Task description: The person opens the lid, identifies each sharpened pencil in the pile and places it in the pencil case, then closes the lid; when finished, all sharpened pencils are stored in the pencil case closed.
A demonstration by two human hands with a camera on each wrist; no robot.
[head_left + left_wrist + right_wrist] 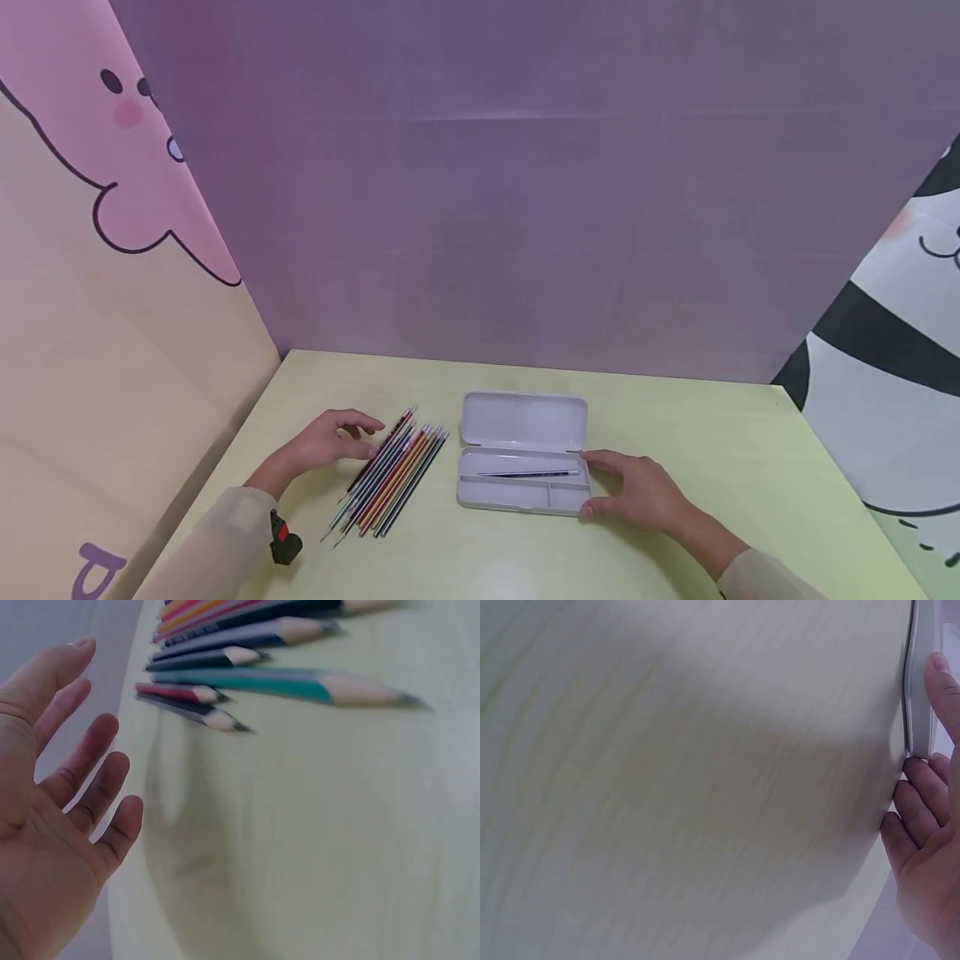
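**Left hand by the pencils, right hand on the pencil case**

The left hand (337, 437) was loosely spread, its fingers slightly bent and holding nothing, just beside the heap of pencils (397, 479). The right hand (637, 492) was partly open around the right end of the pencil case (502, 493), gripping it between thumb at the front corner and fingertip near the hinge.

The pencils lay side by side at a slant, tips toward the person. The case sat to their right, its lid (525, 421) folded back, with one pencil (528, 474) in the long rear compartment. Everything rested on a pale table (675, 417). Behind rose a purple wall (525, 208), with cartoon panels (885, 400) at either side.
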